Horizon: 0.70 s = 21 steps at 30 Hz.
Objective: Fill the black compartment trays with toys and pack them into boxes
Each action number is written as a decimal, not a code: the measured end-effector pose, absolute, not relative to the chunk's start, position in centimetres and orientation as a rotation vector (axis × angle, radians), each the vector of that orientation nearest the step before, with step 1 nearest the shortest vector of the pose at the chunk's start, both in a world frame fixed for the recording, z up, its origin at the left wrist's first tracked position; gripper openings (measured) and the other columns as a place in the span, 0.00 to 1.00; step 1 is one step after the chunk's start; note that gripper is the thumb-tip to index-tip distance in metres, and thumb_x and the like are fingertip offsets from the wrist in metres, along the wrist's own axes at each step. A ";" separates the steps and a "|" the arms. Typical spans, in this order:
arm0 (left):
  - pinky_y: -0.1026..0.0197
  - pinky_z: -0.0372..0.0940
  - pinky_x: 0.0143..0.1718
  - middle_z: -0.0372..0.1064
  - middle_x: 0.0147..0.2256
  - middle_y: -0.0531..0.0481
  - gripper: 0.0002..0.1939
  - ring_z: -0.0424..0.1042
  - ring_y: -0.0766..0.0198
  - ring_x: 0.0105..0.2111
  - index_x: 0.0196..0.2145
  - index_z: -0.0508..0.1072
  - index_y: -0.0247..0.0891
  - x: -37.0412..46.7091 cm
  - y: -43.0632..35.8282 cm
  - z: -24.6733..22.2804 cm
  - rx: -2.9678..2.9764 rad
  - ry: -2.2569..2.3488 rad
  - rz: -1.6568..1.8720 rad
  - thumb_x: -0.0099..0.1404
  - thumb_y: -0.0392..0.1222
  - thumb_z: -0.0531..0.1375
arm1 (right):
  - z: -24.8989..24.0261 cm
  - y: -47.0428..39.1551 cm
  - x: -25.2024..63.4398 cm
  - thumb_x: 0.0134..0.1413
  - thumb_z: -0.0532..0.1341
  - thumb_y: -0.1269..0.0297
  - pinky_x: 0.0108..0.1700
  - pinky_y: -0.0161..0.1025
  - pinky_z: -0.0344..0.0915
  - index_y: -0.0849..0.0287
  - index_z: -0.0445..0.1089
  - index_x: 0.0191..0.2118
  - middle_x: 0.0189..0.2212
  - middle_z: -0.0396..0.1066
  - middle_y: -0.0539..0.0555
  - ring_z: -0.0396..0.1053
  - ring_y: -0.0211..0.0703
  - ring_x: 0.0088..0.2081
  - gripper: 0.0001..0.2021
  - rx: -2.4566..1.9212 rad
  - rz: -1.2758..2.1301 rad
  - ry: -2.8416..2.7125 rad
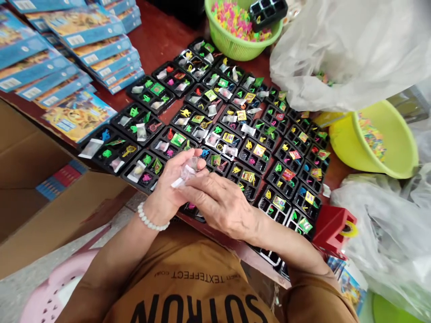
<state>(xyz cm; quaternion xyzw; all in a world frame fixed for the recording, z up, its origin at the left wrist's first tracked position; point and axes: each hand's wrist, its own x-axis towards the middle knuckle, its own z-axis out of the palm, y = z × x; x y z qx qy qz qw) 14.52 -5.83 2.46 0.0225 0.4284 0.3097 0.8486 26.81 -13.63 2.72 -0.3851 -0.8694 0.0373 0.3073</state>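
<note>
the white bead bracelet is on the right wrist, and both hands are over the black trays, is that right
Not quite: in the head view the white bead bracelet is on the left wrist. Both hands are over the black trays, as you say.

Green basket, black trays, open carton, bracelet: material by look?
Green basket: slightly glossy, likely moulded plastic; slotted wall.
Black trays: glossy, likely thin formed plastic; bright highlights on rims.
Open carton: matte brown cardboard; plain folded flaps.
Bracelet: smooth, pale round beads; stone, glass or plastic, can't tell.
</note>
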 end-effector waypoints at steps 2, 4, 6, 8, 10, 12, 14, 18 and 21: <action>0.68 0.63 0.19 0.66 0.19 0.51 0.20 0.65 0.69 0.16 0.29 0.73 0.34 14.8 -5.8 2.1 0.019 0.882 0.674 0.75 0.36 0.48 | 3.0 -13.5 27.0 0.70 0.57 0.74 0.49 0.45 0.76 0.66 0.73 0.54 0.48 0.78 0.63 0.75 0.48 0.47 0.12 -1.015 0.180 -2.193; 0.69 0.61 0.18 0.65 0.18 0.52 0.19 0.64 0.70 0.15 0.29 0.73 0.35 14.8 -5.7 1.7 -0.004 0.829 0.689 0.75 0.35 0.48 | 3.6 -13.0 27.6 0.69 0.58 0.74 0.50 0.43 0.76 0.62 0.73 0.52 0.46 0.79 0.60 0.77 0.46 0.47 0.11 -1.056 0.331 -2.045; 0.69 0.56 0.14 0.63 0.18 0.52 0.20 0.61 0.69 0.13 0.29 0.73 0.35 14.3 -5.4 1.5 -0.013 0.765 0.672 0.75 0.36 0.47 | 3.9 -12.1 28.9 0.69 0.58 0.74 0.49 0.42 0.76 0.58 0.74 0.50 0.44 0.79 0.55 0.77 0.43 0.45 0.10 -1.174 0.426 -1.875; 0.68 0.51 0.11 0.62 0.19 0.53 0.21 0.59 0.69 0.12 0.29 0.72 0.36 13.5 -5.0 1.7 -0.002 0.728 0.659 0.76 0.37 0.46 | 3.3 -10.7 30.7 0.69 0.59 0.72 0.47 0.42 0.75 0.56 0.75 0.49 0.43 0.80 0.53 0.77 0.42 0.43 0.09 -1.326 0.361 -1.791; 0.69 0.51 0.11 0.63 0.20 0.53 0.23 0.59 0.69 0.13 0.29 0.72 0.36 12.5 -4.7 2.0 0.025 0.717 0.692 0.78 0.38 0.44 | 1.9 -9.3 32.4 0.69 0.59 0.71 0.46 0.44 0.73 0.57 0.75 0.47 0.42 0.80 0.54 0.76 0.45 0.42 0.08 -1.419 0.247 -1.853; 0.69 0.51 0.11 0.62 0.20 0.53 0.25 0.58 0.70 0.12 0.29 0.72 0.36 11.6 -4.5 2.3 0.064 0.726 0.731 0.79 0.38 0.42 | -0.1 -8.2 33.4 0.70 0.58 0.71 0.47 0.46 0.72 0.58 0.76 0.47 0.42 0.79 0.56 0.74 0.46 0.43 0.09 -1.436 0.192 -2.019; 0.69 0.50 0.10 0.62 0.20 0.54 0.25 0.57 0.71 0.12 0.29 0.72 0.36 11.1 -4.4 2.3 0.097 0.743 0.750 0.79 0.38 0.41 | -1.9 -7.7 33.4 0.71 0.55 0.72 0.48 0.47 0.70 0.59 0.76 0.49 0.44 0.79 0.59 0.72 0.48 0.44 0.12 -1.441 0.160 -2.203; 0.70 0.51 0.10 0.65 0.22 0.52 0.24 0.60 0.70 0.13 0.31 0.73 0.36 10.8 -4.5 2.2 0.115 0.776 0.756 0.79 0.37 0.42 | -3.6 -7.9 31.9 0.74 0.49 0.72 0.46 0.46 0.65 0.59 0.76 0.52 0.47 0.77 0.60 0.67 0.50 0.45 0.17 -1.420 0.041 -2.481; 0.70 0.53 0.11 0.69 0.24 0.49 0.21 0.64 0.68 0.15 0.33 0.73 0.35 11.0 -4.5 2.3 0.097 0.814 0.763 0.78 0.38 0.45 | -3.4 -8.5 31.2 0.75 0.50 0.70 0.43 0.47 0.63 0.58 0.77 0.49 0.48 0.78 0.59 0.66 0.51 0.45 0.16 -1.313 0.048 -2.604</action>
